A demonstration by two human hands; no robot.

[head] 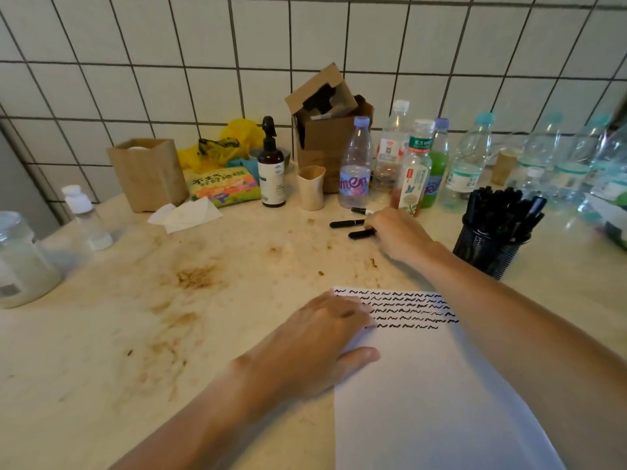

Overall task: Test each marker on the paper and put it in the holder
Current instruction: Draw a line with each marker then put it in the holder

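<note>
A white sheet of paper (437, 385) lies at the front right, with several rows of black squiggles across its top. My left hand (319, 340) rests flat on the paper's left edge, fingers straight. Three black markers lie on the counter beyond the paper: one far (361, 210), one in the middle (346, 223) and the nearest one (360, 234). My right hand (395, 234) reaches over them and its fingers curl round the end of the nearest marker. A black mesh holder (488, 249) at the right is packed with several black markers.
Several plastic bottles (354, 167) stand behind the markers along the tiled wall. A brown cardboard box (325, 130), a beige cup (311, 187), a dark pump bottle (270, 164) and a paper bag (147, 174) stand further left. Brown stains mark the counter (196, 278).
</note>
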